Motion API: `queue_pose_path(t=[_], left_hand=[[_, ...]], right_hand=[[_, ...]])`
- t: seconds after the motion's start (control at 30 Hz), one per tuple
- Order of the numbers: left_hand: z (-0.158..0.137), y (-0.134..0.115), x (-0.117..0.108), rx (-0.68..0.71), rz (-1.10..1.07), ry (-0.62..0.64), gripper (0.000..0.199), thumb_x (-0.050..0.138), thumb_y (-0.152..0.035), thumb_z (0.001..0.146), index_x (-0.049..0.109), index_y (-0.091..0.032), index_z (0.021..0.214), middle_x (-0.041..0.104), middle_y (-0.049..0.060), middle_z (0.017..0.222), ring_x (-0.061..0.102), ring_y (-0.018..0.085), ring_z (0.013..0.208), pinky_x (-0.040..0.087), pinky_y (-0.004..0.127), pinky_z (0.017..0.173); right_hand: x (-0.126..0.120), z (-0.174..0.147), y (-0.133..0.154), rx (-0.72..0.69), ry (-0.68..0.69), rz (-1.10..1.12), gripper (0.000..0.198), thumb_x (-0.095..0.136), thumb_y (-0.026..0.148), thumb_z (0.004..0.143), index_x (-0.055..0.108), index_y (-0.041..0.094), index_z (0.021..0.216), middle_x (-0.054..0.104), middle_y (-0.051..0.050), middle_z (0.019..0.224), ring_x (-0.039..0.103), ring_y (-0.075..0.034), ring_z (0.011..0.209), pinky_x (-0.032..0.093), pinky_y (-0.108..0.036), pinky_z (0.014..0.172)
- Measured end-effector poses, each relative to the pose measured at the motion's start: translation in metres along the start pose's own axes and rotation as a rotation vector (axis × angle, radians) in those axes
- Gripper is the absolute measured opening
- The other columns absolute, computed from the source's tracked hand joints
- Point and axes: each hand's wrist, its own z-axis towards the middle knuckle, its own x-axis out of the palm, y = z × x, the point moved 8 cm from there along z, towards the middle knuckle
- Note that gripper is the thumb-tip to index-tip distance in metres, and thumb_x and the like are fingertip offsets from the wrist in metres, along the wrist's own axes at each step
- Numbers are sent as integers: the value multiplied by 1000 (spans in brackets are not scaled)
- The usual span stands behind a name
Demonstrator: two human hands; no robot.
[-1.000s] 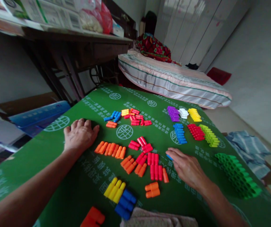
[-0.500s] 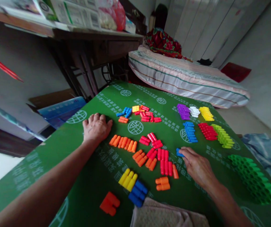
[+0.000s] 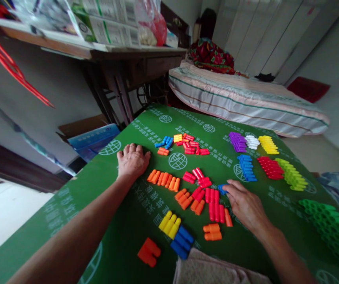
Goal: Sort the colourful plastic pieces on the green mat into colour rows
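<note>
Head view: left hand (image 3: pixel 133 161) lies loosely spread, right hand (image 3: pixel 245 202) pinches a blue plastic block (image 3: pixel 221 189), single-colour clusters (image 3: pixel 270 167) beyond it look assembled, red blocks (image 3: pixel 205 182) between hands lie scattered.

right hand (image 3: pixel 244 202): pinching blue piece (image 3: pixel 222 189) | left hand (image 3: pixel 133 161): resting on green board (image 3: pixel 128 228) | orange row (image 3: pixel 165 179): between hands
</note>
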Motion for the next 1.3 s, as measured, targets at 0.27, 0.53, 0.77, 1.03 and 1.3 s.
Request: queue_pose_path(t=[0.27,0.53,0.77,1.03,1.3], left_hand=[[0,0,1,-8,-3,11,55,25,-48,88,55,-14,118,49,20,136,37,35,130,33,54,103],[0,0,0,-6,-11,13,56,24,-48,87,56,-13,117,50,21,133,38,36,129,34,54,102],[1,0,0,-6,-18,12,57,24,-49,87,56,-13,117,50,21,133,37,36,129,33,54,103],[5,1,-1,19,32,23,59,18,-52,88,55,-14,115,51,20,130,37,36,128,35,54,101],[8,0,0,35,40,17,61,15,-53,88,53,-13,114,50,19,129,38,36,127,36,54,101]], right_hand=[[-19,-25,99,-267,83,251,15,49,19,93,64,22,95,68,-3,88,65,-14,77,50,-24,69],[5,-57,157,-382,43,112,35,70,35,80,58,23,111,68,-4,93,65,-20,74,49,-32,68],[9,-60,156,-405,45,101,32,64,33,83,57,22,112,67,-5,100,62,-19,78,48,-32,73],[-3,-45,140,-331,176,232,18,66,27,79,59,25,96,67,0,94,64,-19,82,51,-31,76],[-32,-21,-16,50,141,74,30,55,15,84,64,22,112,68,-7,117,66,-20,101,53,-33,87]])
